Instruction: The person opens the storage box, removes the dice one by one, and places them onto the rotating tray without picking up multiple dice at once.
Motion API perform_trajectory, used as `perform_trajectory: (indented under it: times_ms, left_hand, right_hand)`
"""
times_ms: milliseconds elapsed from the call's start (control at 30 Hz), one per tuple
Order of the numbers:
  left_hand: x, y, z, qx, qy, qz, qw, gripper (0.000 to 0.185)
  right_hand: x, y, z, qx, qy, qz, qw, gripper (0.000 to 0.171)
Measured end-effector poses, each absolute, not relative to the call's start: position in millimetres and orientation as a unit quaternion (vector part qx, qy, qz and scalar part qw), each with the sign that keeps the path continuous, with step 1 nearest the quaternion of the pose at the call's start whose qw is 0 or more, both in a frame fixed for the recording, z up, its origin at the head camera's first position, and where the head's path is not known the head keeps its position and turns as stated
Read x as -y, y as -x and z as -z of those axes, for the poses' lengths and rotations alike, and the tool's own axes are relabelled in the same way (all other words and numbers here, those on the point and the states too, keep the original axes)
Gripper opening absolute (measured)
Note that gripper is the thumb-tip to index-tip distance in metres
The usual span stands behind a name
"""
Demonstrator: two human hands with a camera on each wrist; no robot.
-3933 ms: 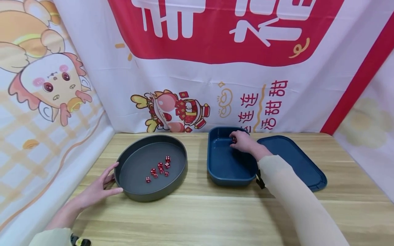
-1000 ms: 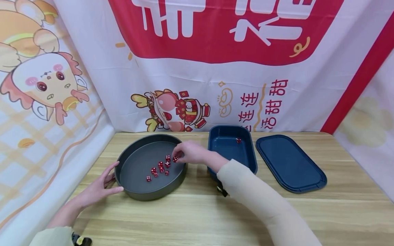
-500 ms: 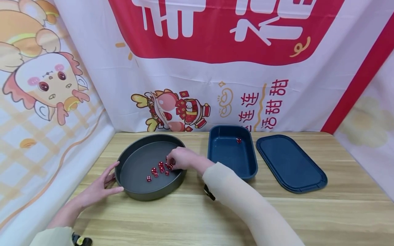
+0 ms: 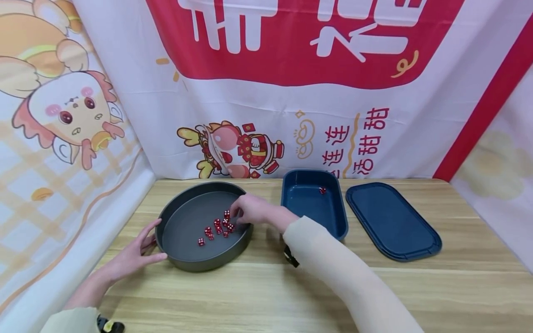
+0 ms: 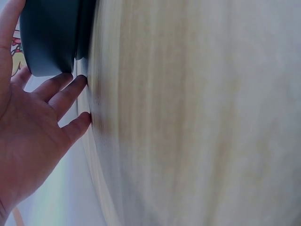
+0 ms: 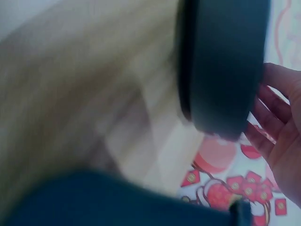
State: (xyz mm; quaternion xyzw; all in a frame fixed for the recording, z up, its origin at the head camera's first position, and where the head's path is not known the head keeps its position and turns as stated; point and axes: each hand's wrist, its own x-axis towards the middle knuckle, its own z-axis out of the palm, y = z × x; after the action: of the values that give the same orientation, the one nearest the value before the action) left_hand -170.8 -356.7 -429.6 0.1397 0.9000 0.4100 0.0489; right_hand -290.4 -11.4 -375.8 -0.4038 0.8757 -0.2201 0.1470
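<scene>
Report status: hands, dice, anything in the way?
Left hand open against round pan. Right hand over pan's dice, grip unclear. One die in blue box. Nothing blocking.

Red dice (image 4: 219, 226), grey tray (image 4: 183, 263), blue box (image 4: 339, 222)

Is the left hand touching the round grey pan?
Touching. The head view shows the left hand with thumb and fingers laid against the outer wall of the round grey pan; the left wrist view agrees.

Banner-draped (image 4: 291, 69) tabletop (image 4: 266, 286) booth
</scene>
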Motion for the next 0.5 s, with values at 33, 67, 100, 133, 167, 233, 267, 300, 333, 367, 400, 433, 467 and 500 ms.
perform_trajectory:
  times_ms: [33,67,100,133,167,233,267,300,333,367,400,433,467,500]
  left_hand:
    - [356.6,170.9,429.4,-0.9,-0.14,-0.41,0.049,0.098]
    - [356.4,170.8,429.3,-0.9,-0.137,-0.411,0.049,0.098]
    - [356.6,170.9,429.1,-0.9,-0.137,-0.412,0.05,0.098]
    - [356.8,171.2,429.0,-0.899,-0.138,-0.412,0.05,0.098]
    - [356.9,171.3,429.0,-0.9,-0.135,-0.412,0.051,0.098]
    - [357.3,172.1,429.2,-0.899,-0.136,-0.412,0.052,0.098]
    - [357.3,172.4,429.4,-0.9,-0.137,-0.411,0.051,0.098]
    - [357.3,172.8,429.7,-0.901,-0.14,-0.408,0.05,0.098]
    - [357.2,173.1,430.0,-0.901,-0.142,-0.406,0.048,0.098]
    - [357.2,173.3,430.4,-0.902,-0.145,-0.405,0.046,0.097]
    - [357.3,173.6,430.8,-0.902,-0.148,-0.403,0.043,0.097]
    - [357.5,173.9,431.4,-0.902,-0.15,-0.402,0.041,0.097]
    - [357.6,174.1,431.8,-0.903,-0.152,-0.401,0.039,0.097]
    - [357.9,174.5,432.5,-0.903,-0.154,-0.4,0.038,0.097]
  right_hand:
    - [7.0,291.3,372.9,-0.874,0.405,0.225,0.145,0.017]
    - [2.4,292.2,369.8,-0.873,0.407,0.227,0.141,0.018]
    - [-2.5,293.2,366.8,-0.873,0.409,0.229,0.136,0.019]
    - [-7.5,293.7,363.0,-0.873,0.407,0.233,0.134,0.019]
    - [-12.9,294.4,360.1,-0.875,0.403,0.234,0.13,0.018]
    - [-23.9,294.9,353.8,-0.88,0.398,0.233,0.116,0.018]
    - [-30.2,295.3,350.9,-0.88,0.398,0.233,0.11,0.017]
    - [-36.6,295.8,348.4,-0.881,0.398,0.233,0.103,0.017]
    - [-43.0,296.1,345.5,-0.882,0.398,0.234,0.098,0.017]
    - [-49.6,296.8,343.5,-0.883,0.399,0.231,0.09,0.017]
    - [-56.0,297.3,341.4,-0.884,0.399,0.229,0.084,0.017]
    - [-62.5,297.8,339.5,-0.884,0.4,0.228,0.081,0.016]
    - [-69.0,298.1,337.7,-0.885,0.397,0.229,0.08,0.016]
    - [-75.1,298.2,336.4,-0.887,0.395,0.227,0.076,0.016]
